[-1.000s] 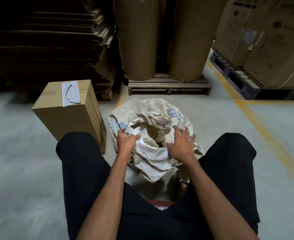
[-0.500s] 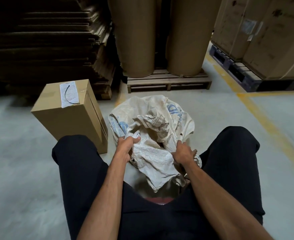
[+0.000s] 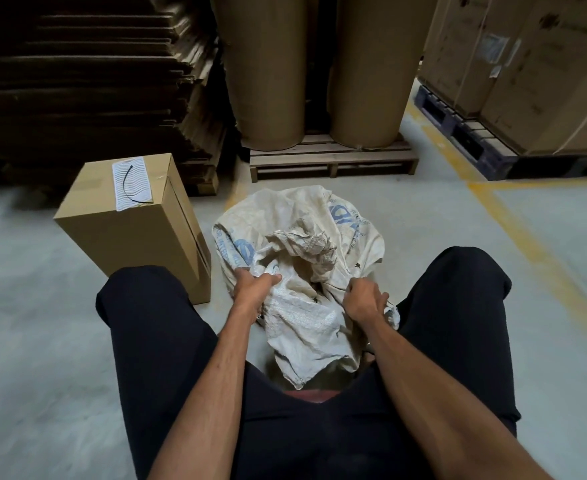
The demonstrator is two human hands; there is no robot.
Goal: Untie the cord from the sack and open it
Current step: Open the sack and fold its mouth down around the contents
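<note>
A crumpled off-white woven sack (image 3: 295,237) with blue print stands on the floor between my knees. My left hand (image 3: 252,289) is shut on the sack's cloth at its left edge. On the right side my right hand (image 3: 366,297) grips the cloth in a closed fist. Between the two hands a dark gap in the sack's mouth shows. A bunched, twisted knot of cloth (image 3: 314,242) sits on top of the sack, just beyond the hands. A thin black cord (image 3: 129,187) lies on the label of the cardboard box to the left, apart from the sack.
A tall cardboard box (image 3: 129,230) stands left of the sack, touching my left knee. Two big brown paper rolls (image 3: 268,71) rest on a wooden pallet (image 3: 330,161) behind. Stacked flat cardboard (image 3: 88,81) fills the far left; boxes on a blue pallet (image 3: 458,129) sit at right.
My right hand went from flat and spread on the sack to a closed fist on its cloth. Both hands have pulled the cloth apart, and a dark gap has appeared between them.
</note>
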